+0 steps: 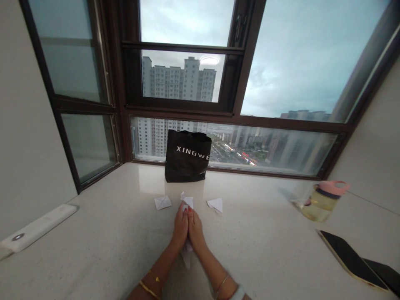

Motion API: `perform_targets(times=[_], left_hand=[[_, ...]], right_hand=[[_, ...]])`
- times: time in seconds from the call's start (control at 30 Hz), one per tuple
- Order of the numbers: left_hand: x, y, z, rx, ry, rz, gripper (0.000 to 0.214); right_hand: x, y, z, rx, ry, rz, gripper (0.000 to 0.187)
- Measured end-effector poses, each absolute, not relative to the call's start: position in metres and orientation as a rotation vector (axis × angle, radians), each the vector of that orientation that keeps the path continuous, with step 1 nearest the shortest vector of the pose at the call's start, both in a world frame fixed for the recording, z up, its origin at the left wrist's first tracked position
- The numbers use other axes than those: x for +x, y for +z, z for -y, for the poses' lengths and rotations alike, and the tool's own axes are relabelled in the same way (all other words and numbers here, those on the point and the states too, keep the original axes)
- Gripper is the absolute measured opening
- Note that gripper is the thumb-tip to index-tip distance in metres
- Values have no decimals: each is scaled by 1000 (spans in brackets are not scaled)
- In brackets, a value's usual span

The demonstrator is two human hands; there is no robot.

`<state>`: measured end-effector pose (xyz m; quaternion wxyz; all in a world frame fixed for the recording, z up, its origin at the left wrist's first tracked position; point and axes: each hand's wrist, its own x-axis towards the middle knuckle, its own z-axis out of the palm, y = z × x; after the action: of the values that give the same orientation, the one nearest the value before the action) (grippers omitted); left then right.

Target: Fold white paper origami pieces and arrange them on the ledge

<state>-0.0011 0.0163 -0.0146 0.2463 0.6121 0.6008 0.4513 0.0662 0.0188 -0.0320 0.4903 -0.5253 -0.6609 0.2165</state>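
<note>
My left hand [180, 226] and my right hand [196, 228] are pressed together, side by side, over the middle of the white counter. Between their fingertips sits a folded white paper [188, 201], its far end poking out past the fingers. The palms cover the rest of it. Another piece of white paper [186, 259] shows below, between my wrists; whether it joins the first I cannot tell. A flat folded paper square [163, 202] lies to the left of my hands. On the right rests a folded paper piece [215, 204] with a pointed shape.
A black bag [187, 168] with white lettering stands behind the papers, against the window. At the right are a bottle [321, 204] with a pink lid and a dark phone [351, 258] overlapping another dark flat object [383, 271]. A white power strip [40, 227] lies along the left wall.
</note>
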Motion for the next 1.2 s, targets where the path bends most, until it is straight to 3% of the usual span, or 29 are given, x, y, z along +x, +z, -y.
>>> perform_targets(times=[0.2, 0.33, 0.5, 0.77, 0.9, 1.03, 1.2], left_hand=[[-5, 70, -43, 1606, 1513, -1442, 43], [-37, 100, -71, 1780, 1561, -1737, 44], [-85, 66, -81, 2017, 970, -2084, 43], [-81, -14, -37, 2346, 362, -1932, 41], [-88, -22, -18, 2417, 365, -1940, 44], [-81, -23, -7, 2321, 407, -2040, 43], [-26, -30, -1, 2186, 523, -1967, 47]], right_hand=[[74, 46, -40, -1084, 522, 1500, 55], [121, 74, -68, -1328, 258, 1511, 54], [178, 50, -83, -1792, 160, 1737, 49], [165, -15, -43, -1812, 273, 1966, 42], [175, -17, -23, -1522, 472, 1736, 63], [166, -29, -11, -1516, 643, 1407, 83], [97, -48, -11, -1474, 692, 1439, 71]])
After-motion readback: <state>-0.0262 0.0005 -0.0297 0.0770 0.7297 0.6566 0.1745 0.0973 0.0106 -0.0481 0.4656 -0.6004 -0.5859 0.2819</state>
